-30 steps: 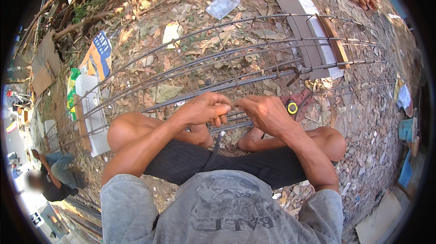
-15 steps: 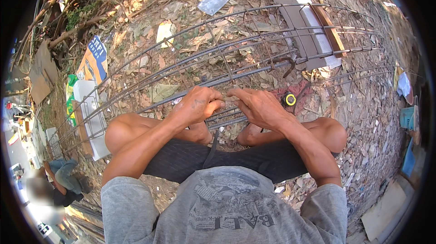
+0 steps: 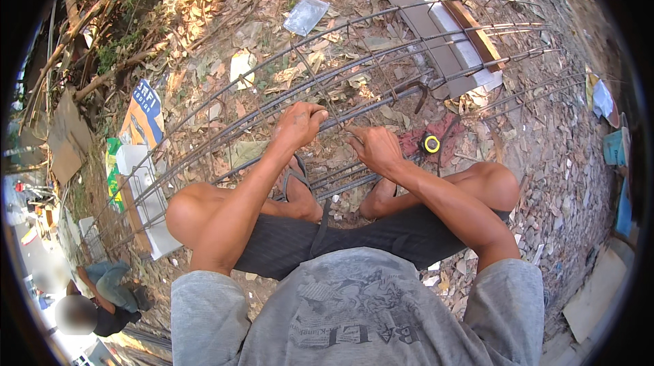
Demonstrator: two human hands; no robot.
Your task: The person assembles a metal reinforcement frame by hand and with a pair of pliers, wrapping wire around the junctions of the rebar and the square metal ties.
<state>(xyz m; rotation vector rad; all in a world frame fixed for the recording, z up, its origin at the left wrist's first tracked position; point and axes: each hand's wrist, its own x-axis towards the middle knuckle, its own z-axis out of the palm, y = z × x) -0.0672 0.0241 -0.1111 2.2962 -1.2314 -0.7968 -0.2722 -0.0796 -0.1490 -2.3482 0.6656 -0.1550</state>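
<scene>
A long rebar cage [image 3: 371,61] of steel bars and thin stirrups runs across in front of me, rising from lower left to upper right. My left hand [image 3: 300,124] is closed at its near bars, beside a stirrup; what its fingers grip is hidden. Just right of it, my right hand [image 3: 377,148] has thumb and fingers pinched together near the same bar; anything between them is too small to make out. Dark metal pincers [image 3: 421,91] rest on the cage's near bar, to the right of both hands.
A yellow-and-black tape measure [image 3: 430,143] lies on a red cloth [image 3: 446,136]. Pale blocks with wood strips prop the cage, one far right [image 3: 436,32], one left [image 3: 144,196]. Loose bars pass below my hands. At lower left sits another person [image 3: 109,291]. Dry leaves cover the ground.
Both hands have come apart. The left has moved up and away onto the cage's near bars, and the right has shifted slightly right. The whole view has tilted a little.
</scene>
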